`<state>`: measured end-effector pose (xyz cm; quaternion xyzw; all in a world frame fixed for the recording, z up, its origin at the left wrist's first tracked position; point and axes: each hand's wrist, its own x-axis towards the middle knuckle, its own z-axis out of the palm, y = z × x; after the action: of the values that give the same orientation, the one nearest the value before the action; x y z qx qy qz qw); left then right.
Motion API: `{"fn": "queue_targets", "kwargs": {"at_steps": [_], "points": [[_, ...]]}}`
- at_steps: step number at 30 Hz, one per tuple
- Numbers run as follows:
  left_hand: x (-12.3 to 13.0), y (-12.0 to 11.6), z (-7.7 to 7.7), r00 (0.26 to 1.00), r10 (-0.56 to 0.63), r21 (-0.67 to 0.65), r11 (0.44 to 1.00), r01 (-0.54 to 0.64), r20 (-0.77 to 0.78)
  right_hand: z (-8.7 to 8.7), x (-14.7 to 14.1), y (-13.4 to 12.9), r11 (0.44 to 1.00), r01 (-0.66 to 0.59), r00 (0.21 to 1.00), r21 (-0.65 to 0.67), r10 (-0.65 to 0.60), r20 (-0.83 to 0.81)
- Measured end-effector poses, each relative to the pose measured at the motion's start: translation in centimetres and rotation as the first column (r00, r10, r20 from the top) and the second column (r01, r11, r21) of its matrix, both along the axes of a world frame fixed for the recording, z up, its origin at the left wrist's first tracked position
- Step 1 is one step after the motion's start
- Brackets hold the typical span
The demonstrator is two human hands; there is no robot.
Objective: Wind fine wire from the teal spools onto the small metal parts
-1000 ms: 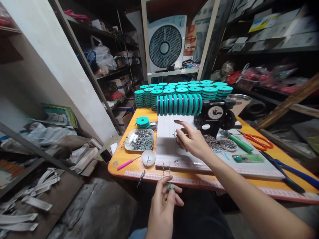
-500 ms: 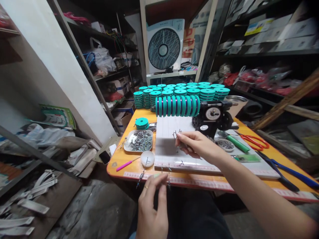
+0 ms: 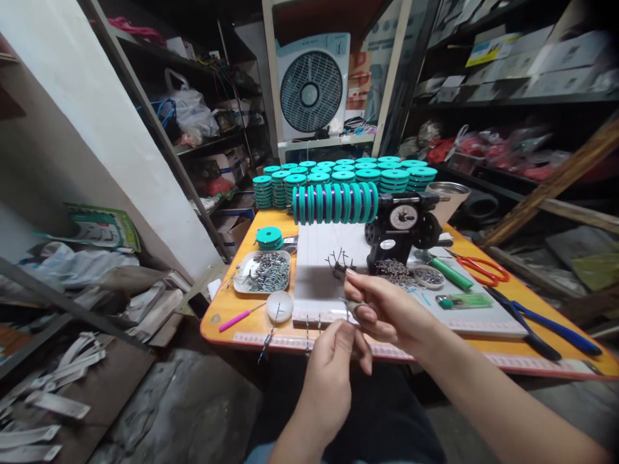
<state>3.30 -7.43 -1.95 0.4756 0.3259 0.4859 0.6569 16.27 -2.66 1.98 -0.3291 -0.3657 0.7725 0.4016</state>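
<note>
My left hand (image 3: 331,367) is closed in a pinch, low in front of the table's near edge. A thin dark piece (image 3: 347,314) rises at its fingertips, too small to name. My right hand (image 3: 382,309) meets it from the right, fingers curled together around a small greyish thing that I cannot make out. Dark forked twig-like pieces (image 3: 341,261) stand just beyond my right fingertips, over the white board (image 3: 314,283). Left of my hands, short rigs with small beads (image 3: 265,341) hang at the table edge beside a round white disc (image 3: 279,307).
A black winding machine (image 3: 403,219) carries a row of teal spools (image 3: 336,203); more spool stacks (image 3: 343,175) stand behind. A tray of small metal parts (image 3: 264,274) and a pink-handled tool (image 3: 242,320) lie left. Orange scissors (image 3: 483,269) and blue-handled pliers (image 3: 561,328) lie right.
My left hand has moved right and up to meet my right hand, pinching where its fingers were looser. My right hand has come down and nearer. The view has shifted slightly.
</note>
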Motion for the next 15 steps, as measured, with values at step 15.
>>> {"fn": "queue_targets", "kwargs": {"at_steps": [15], "points": [[-0.5, -4.0, -6.3, 0.846, -0.168, -0.291, 0.890, 0.351, 0.506, -1.7, -0.4, 0.2, 0.997, 0.011, 0.992, -0.080, -0.021, -0.122]]}}
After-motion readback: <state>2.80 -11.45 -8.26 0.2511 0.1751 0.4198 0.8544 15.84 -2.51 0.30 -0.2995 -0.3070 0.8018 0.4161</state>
